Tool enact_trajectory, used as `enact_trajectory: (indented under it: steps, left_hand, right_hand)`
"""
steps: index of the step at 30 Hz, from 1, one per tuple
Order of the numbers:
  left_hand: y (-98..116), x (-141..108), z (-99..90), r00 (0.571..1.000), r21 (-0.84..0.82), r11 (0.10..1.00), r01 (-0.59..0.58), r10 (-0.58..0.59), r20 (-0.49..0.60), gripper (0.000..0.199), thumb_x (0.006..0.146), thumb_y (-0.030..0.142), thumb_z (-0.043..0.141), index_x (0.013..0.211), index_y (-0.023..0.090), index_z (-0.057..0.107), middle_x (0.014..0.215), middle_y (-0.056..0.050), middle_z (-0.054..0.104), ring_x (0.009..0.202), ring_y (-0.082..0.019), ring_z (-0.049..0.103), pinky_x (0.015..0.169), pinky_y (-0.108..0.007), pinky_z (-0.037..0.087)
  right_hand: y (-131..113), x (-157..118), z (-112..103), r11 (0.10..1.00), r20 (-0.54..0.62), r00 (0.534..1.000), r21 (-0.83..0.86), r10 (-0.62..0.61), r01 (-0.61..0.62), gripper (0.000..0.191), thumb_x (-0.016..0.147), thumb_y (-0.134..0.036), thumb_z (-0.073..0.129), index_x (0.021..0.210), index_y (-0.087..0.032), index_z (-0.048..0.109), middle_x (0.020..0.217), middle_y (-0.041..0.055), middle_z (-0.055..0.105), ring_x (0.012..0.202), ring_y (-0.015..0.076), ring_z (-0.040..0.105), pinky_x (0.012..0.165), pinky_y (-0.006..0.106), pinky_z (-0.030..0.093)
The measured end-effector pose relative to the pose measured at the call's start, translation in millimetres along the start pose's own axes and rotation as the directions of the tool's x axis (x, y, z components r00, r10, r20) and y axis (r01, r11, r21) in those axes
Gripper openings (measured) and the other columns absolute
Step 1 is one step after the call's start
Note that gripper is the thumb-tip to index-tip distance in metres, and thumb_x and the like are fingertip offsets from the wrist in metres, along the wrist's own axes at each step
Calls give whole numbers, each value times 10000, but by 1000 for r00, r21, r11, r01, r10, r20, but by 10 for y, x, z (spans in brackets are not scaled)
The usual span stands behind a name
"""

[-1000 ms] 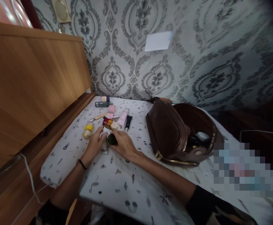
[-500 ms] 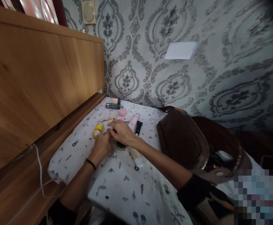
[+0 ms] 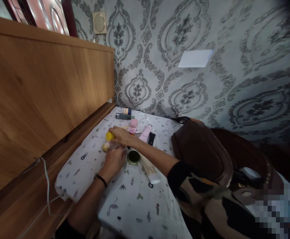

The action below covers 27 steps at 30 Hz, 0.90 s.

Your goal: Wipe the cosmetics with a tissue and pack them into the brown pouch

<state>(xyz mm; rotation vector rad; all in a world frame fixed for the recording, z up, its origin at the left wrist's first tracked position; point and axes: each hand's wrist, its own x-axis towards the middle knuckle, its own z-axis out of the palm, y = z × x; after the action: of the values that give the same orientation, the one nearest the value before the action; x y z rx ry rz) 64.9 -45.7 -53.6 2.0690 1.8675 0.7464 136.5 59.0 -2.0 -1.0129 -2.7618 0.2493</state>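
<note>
My right hand (image 3: 122, 136) reaches across from the right, its fingertips closed on a small container with a yellow cap (image 3: 109, 136). Just below it, my left hand (image 3: 114, 160), with a dark band at the wrist, has its fingers curled; whatever is in them is hidden. Beside the left fingers lies a small bottle with a yellowish cap (image 3: 106, 147). A round jar with a dark top (image 3: 134, 157) sits right of my left hand. Under my right forearm a pale tube (image 3: 150, 171) partly shows. Beyond the hands lie a pink tube (image 3: 145, 132) and a black tube (image 3: 151, 138).
A pink jar (image 3: 133, 123), a dark bottle (image 3: 123, 116) and a small dark-capped bottle (image 3: 127, 111) are at the back of the patterned white cloth (image 3: 132, 205). A brown bag (image 3: 199, 149) stands right. A wooden cabinet (image 3: 60, 79) borders the left, with a white cable (image 3: 46, 186).
My right hand has moved left from beside my left fingertips onto the yellow-capped container. The dark-topped jar is now uncovered. The view has shifted slightly.
</note>
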Motion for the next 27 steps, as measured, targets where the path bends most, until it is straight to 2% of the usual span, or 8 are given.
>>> enact_trajectory:
  steps: [3, 6, 8, 10, 15, 18, 23, 27]
  left_hand:
    - [3, -11, -107, 998, -26, 1000, 8, -9, -60, 218, 949, 229, 434, 1063, 170, 610, 790, -98, 698, 761, -279, 672, 706, -351, 448]
    - [34, -28, -217, 974, -189, 982, -16, -28, -225, 229, 979, 324, 410, 1018, 190, 592, 743, -36, 653, 727, -228, 636, 720, -324, 448]
    - [103, -51, -248, 934, -370, 920, -128, -14, -358, 248, 986, 363, 418, 1049, 198, 591, 829, -28, 669, 794, -203, 636, 767, -306, 465]
    - [224, -85, -232, 904, -453, 843, -289, 84, -419, 267, 987, 355, 430, 1121, 196, 599, 1029, -60, 685, 978, -207, 637, 880, -313, 471]
    - [676, -160, -99, 878, -370, 800, -473, 391, -276, 326, 980, 296, 455, 1254, 191, 596, 1334, -123, 580, 1277, -247, 518, 1083, -370, 383]
    - [932, -116, -59, 903, -445, 786, -429, 367, -221, 318, 991, 307, 423, 1216, 184, 611, 1211, -116, 637, 1176, -242, 569, 1034, -366, 412]
    - [1172, 12, 75, 952, -728, 635, -257, 298, -76, 360, 981, 427, 436, 1051, 177, 687, 994, -65, 709, 949, -210, 635, 852, -304, 497]
    - [1167, 31, 395, 992, -859, 505, -87, 120, -30, 356, 925, 450, 525, 1081, 177, 692, 1102, -73, 724, 1083, -226, 641, 915, -320, 514]
  right_hand:
    - [98, -319, -100, 988, -211, 968, 104, 136, -116, 452, 854, -264, 664, 1275, -150, 545, 1168, 112, 634, 1016, 220, 625, 858, 334, 507]
    - [172, -747, -139, 908, -466, 825, 399, 321, -127, 423, 767, -273, 737, 1157, -165, 611, 1080, 75, 651, 917, 205, 619, 796, 323, 516]
    - [176, -1036, -118, 866, -520, 762, 489, 387, -107, 379, 735, -285, 748, 1083, -179, 644, 1011, 57, 656, 860, 201, 608, 757, 322, 513]
    - [136, -1284, -72, 847, -518, 744, 518, 421, -118, 341, 718, -256, 727, 1045, -185, 660, 960, 47, 655, 818, 195, 599, 739, 317, 505]
    - [-37, -1688, 18, 820, -517, 705, 550, 485, -161, 210, 713, -195, 640, 922, -173, 646, 858, 41, 637, 732, 190, 576, 695, 311, 491]
    - [-91, -1871, -1, 808, -542, 664, 566, 515, -164, 188, 731, -203, 639, 917, -182, 630, 862, 40, 625, 716, 184, 567, 654, 296, 484]
    - [-39, -2149, -26, 802, -605, 594, 584, 531, -123, 185, 727, -251, 724, 878, -188, 637, 827, 19, 597, 742, 179, 558, 659, 281, 487]
    - [54, -2289, 71, 726, -616, 505, 687, 605, -33, 313, 733, -300, 769, 1005, -191, 660, 922, 41, 628, 802, 187, 605, 671, 282, 523]
